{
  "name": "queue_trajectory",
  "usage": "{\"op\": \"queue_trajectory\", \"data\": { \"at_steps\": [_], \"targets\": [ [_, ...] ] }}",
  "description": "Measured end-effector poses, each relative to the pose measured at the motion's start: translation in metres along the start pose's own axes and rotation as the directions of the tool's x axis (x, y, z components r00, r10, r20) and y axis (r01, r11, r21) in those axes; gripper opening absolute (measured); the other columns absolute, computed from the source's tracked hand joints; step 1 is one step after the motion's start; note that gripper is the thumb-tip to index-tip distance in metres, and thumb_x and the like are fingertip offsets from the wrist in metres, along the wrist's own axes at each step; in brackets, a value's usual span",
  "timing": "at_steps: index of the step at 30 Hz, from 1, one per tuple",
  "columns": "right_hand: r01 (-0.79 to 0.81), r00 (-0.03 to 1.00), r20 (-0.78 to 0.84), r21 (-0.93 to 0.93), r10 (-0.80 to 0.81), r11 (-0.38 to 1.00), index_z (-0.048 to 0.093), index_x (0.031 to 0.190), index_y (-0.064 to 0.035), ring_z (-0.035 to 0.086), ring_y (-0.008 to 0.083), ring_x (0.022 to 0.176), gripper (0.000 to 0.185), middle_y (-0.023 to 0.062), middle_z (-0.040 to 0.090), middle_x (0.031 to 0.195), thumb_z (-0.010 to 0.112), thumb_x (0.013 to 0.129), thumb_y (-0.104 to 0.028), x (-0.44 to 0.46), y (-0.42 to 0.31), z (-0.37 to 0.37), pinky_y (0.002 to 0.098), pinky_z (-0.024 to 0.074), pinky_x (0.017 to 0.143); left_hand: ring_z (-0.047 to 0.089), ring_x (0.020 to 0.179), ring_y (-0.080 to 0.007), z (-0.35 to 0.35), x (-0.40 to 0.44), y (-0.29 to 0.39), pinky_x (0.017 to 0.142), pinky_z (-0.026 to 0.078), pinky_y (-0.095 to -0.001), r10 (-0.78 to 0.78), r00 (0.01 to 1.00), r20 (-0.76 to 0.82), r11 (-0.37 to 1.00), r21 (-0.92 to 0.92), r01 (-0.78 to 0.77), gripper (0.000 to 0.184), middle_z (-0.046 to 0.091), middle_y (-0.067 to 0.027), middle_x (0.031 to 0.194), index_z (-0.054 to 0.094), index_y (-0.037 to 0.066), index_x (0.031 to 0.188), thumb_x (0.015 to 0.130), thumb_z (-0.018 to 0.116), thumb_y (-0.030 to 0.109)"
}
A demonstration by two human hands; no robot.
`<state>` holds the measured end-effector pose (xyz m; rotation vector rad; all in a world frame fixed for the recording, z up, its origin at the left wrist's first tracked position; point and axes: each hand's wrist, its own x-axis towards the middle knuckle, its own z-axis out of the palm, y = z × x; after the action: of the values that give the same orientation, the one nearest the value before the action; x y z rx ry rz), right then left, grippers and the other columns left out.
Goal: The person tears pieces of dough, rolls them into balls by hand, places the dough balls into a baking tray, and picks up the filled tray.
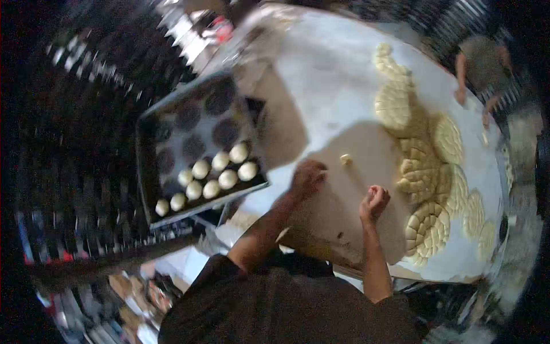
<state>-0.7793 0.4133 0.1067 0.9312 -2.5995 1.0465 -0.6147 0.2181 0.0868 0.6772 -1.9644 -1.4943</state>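
My left hand is low over the table, its fingers curled and blurred; whether anything is under or in them does not show. To its right my right hand is closed, with the fingers bent in towards the palm, and its contents are hidden. A small piece of dough lies on the table between and just beyond my hands. Cut dough slabs, scored into many pieces, are spread to the right of my right hand. On the left, a dark tray holds several round dough balls in rows.
The large pale table curves away in front of me. More scored dough lies along its right side. Another person stands at the far right edge, hands by the table. Dark racks blur on the left.
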Motion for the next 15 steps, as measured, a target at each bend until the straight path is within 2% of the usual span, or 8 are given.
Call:
{"op": "queue_trajectory", "data": {
  "at_steps": [2,3,6,9,10,12,14,15],
  "targets": [
    [0.222,0.97,0.098,0.026,-0.223,0.975,0.059,0.09,-0.0048,0.054,0.0334,0.092,0.012,0.0135,0.06,0.09,0.054,0.089,-0.016,-0.04,0.027,-0.004,0.0443,0.0416,0.085,0.059,0.105,-0.0327,-0.009,-0.034,0.019,0.093,0.046,-0.0418,0.162,0.967,0.195,0.939,0.272,-0.212,0.024,0.063,-0.0153,0.109,0.062,0.004,0.106,0.083,0.059,0.008],
    [0.315,0.939,0.128,0.048,-0.319,0.948,0.06,0.089,-0.0061,0.054,0.0332,0.09,0.013,0.0128,0.06,0.089,0.054,0.09,-0.018,-0.048,0.041,-0.008,0.0449,0.0415,0.085,0.058,0.107,-0.0323,-0.012,-0.056,-0.005,0.093,0.047,-0.0409,0.285,0.899,0.332,0.818,0.405,-0.409,0.031,0.061,-0.0168,0.115,0.06,0.003,0.115,0.085,0.055,0.01],
    [0.006,0.899,0.438,-0.042,0.013,0.999,0.066,0.09,-0.0033,0.062,0.0245,0.084,0.021,0.0134,0.065,0.088,0.056,0.092,-0.022,-0.029,0.033,-0.067,0.0393,0.0482,0.077,0.051,0.116,-0.0373,-0.061,-0.115,0.015,0.1,0.043,-0.0422,0.158,0.951,0.264,0.881,0.398,-0.257,0.044,0.053,-0.0194,0.124,0.054,0.004,0.125,0.082,0.058,0.005],
    [-0.42,0.564,0.708,-0.195,0.424,0.886,0.069,0.091,0.0001,0.065,0.0175,0.082,0.027,0.0142,0.069,0.088,0.056,0.093,-0.023,0.016,0.037,-0.077,0.0352,0.0528,0.069,0.047,0.12,-0.0395,-0.154,-0.138,0.077,0.104,0.04,-0.042,0.02,0.937,0.35,0.999,0.024,-0.031,0.052,0.048,-0.0202,0.128,0.049,0.005,0.131,0.081,0.06,0.004],
    [-0.446,0.66,0.68,0.014,0.318,0.895,0.068,0.094,0.0002,0.065,0.0176,0.084,0.026,0.0139,0.069,0.09,0.053,0.094,-0.021,0.015,-0.001,-0.067,0.0341,0.0534,0.07,0.049,0.118,-0.0377,-0.194,-0.138,0.113,0.102,0.042,-0.0416,0.17,0.954,0.248,0.975,0.096,-0.199,0.05,0.05,-0.0191,0.124,0.052,0.004,0.127,0.078,0.063,0.002],
    [-0.333,0.781,0.619,0.305,0.081,0.892,0.067,0.101,0.0004,0.065,0.0179,0.089,0.028,0.0135,0.068,0.095,0.049,0.095,-0.02,0.008,-0.143,-0.053,0.0329,0.0539,0.074,0.054,0.111,-0.0351,-0.282,-0.144,0.179,0.097,0.045,-0.042,0.204,0.979,-0.007,0.926,0.327,-0.19,0.046,0.053,-0.0166,0.119,0.058,0.006,0.122,0.078,0.071,0.005],
    [-0.001,0.744,0.592,0.465,-0.31,0.885,0.062,0.112,0.0001,0.065,0.0202,0.094,0.031,0.0137,0.066,0.107,0.047,0.096,-0.022,-0.004,-0.287,-0.038,0.0345,0.0522,0.083,0.054,0.108,-0.0358,-0.358,-0.159,0.173,0.091,0.046,-0.0454,-0.033,0.972,-0.234,0.816,0.554,0.162,0.041,0.059,-0.0171,0.109,0.059,0.008,0.12,0.08,0.069,0.01],
    [0.086,0.75,0.519,0.539,-0.41,0.838,0.061,0.113,-0.0003,0.064,0.0214,0.096,0.033,0.0137,0.066,0.107,0.051,0.095,-0.025,-0.021,-0.345,-0.022,0.0363,0.0508,0.086,0.057,0.105,-0.034,-0.396,-0.163,0.151,0.091,0.043,-0.0494,-0.023,0.981,-0.192,0.573,0.801,0.171,0.036,0.062,-0.0146,0.107,0.061,0.01,0.118,0.083,0.065,0.013]
  ]
}}
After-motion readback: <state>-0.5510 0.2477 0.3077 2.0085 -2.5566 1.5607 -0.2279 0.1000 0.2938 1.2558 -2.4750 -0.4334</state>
